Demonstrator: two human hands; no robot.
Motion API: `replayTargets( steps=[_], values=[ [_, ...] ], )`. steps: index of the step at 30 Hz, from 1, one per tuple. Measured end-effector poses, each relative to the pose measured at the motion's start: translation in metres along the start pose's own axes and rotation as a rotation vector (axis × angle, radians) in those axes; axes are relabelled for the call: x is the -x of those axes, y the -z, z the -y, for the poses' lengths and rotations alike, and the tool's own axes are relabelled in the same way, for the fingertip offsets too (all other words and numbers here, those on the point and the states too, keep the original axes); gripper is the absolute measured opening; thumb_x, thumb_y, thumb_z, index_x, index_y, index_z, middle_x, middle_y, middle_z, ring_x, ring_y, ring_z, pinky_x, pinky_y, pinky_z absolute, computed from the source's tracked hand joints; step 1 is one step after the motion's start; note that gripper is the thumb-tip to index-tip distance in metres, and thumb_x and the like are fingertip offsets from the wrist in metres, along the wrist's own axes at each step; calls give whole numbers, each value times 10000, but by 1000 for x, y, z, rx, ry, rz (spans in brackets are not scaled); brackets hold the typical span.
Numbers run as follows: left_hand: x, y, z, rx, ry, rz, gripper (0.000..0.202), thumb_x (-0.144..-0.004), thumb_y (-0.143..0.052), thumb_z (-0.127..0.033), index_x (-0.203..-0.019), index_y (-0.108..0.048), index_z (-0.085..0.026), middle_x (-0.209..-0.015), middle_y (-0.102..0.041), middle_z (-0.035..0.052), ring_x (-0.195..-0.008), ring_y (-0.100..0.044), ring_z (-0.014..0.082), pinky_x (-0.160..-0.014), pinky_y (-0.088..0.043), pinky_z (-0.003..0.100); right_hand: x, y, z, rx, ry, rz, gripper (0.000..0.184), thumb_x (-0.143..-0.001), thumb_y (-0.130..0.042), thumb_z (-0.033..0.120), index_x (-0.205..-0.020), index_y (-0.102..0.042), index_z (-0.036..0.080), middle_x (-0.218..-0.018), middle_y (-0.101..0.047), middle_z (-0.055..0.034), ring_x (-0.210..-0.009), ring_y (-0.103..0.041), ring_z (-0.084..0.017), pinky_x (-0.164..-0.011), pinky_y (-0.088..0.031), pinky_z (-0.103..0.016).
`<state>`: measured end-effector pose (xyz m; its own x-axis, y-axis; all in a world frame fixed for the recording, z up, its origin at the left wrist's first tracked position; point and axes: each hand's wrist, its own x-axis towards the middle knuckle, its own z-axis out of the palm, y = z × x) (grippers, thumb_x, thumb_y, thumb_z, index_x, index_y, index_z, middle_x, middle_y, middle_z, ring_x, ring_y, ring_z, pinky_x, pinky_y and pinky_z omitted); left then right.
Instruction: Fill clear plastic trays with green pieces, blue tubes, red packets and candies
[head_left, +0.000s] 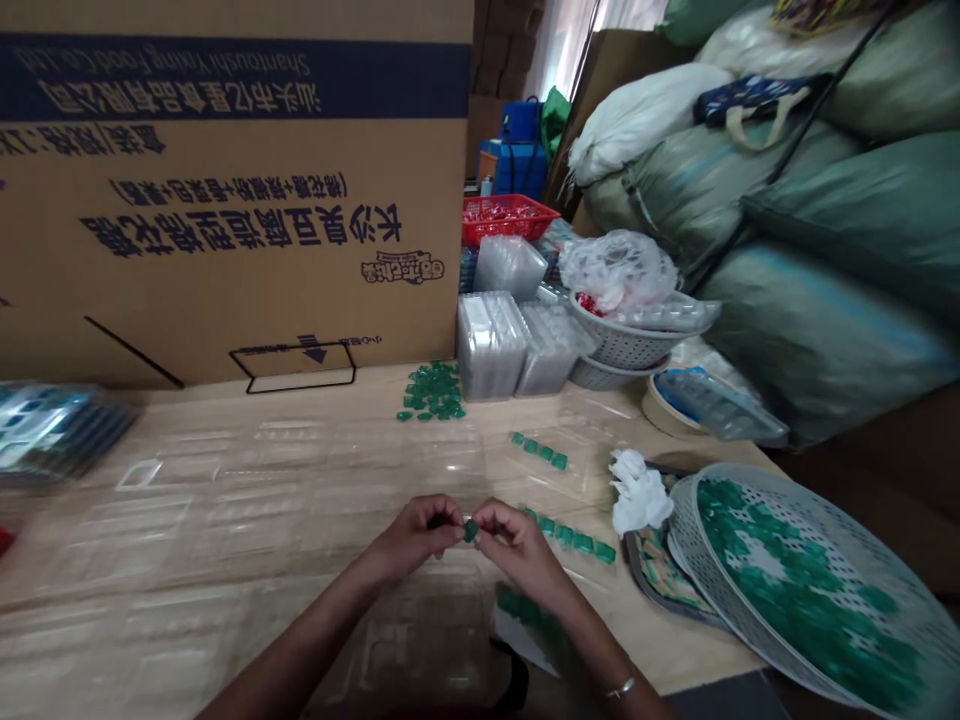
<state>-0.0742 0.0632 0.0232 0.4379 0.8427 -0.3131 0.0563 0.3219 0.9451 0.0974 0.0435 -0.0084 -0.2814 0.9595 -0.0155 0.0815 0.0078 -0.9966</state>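
Note:
Between my two hands, over the middle of the table, is a small green piece (470,530); its exact kind is hard to tell. My left hand (427,525) pinches it from the left with thumb and finger. From the other side my right hand (511,535) grips the same piece. Just right of my right hand runs a row of similar green pieces (574,541) in a clear plastic tray, and a second row (538,451) lies farther back. More green pieces (525,608) show partly under my right forearm.
Clear plastic trays (255,520) cover the left of the table. A large cardboard box (225,300) stands behind, beside a heap of green pieces (433,391) and stacked clear containers (491,345). At right are crumpled white tissue (639,490) and a tilted grey basket (694,530) of green pieces.

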Motion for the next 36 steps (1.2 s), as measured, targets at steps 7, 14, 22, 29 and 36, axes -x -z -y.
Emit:
replayTargets(
  steps=[7,14,22,29,36],
  values=[
    [3,-12,6,184,72,69,208,-637,-651,-335,-665,-536,-165,-506,-405,-73,-442,-325,57,-460,-248,194,4,2,5,-88,3,28,71,-692,-567,209,-686,-499,188,-634,-488,43,-576,-432,-90,-548,-350,-203],
    [2,-20,6,-97,-254,-152,118,-621,-603,-223,-581,-508,-166,-646,-539,-4,-659,-486,129,-633,-380,240,4,-6,9,82,-14,-168,71,-596,-489,130,-626,-471,191,-595,-455,51,-568,-419,-93,-522,-327,-199],
    [-7,-19,13,96,-79,-45,158,-541,-602,-198,-620,-468,-173,-554,-441,-69,-475,-348,56,-452,-291,179,6,-9,2,64,-32,-214,38,-594,-517,171,-592,-484,189,-564,-500,45,-529,-445,-92,-508,-345,-205],
    [-4,-21,10,-35,-144,-117,180,-596,-659,-261,-667,-536,-151,-561,-469,-49,-515,-404,70,-491,-332,192,7,-7,7,29,-25,-294,61,-626,-560,203,-618,-501,190,-563,-491,50,-524,-454,-90,-499,-362,-197],
    [-4,-20,14,17,-163,-65,268,-648,-672,-375,-722,-550,-148,-611,-496,-33,-505,-436,74,-469,-370,200,6,-7,12,-116,-96,-273,89,-599,-625,222,-612,-546,184,-557,-522,46,-528,-467,-91,-511,-373,-203]
  ],
)
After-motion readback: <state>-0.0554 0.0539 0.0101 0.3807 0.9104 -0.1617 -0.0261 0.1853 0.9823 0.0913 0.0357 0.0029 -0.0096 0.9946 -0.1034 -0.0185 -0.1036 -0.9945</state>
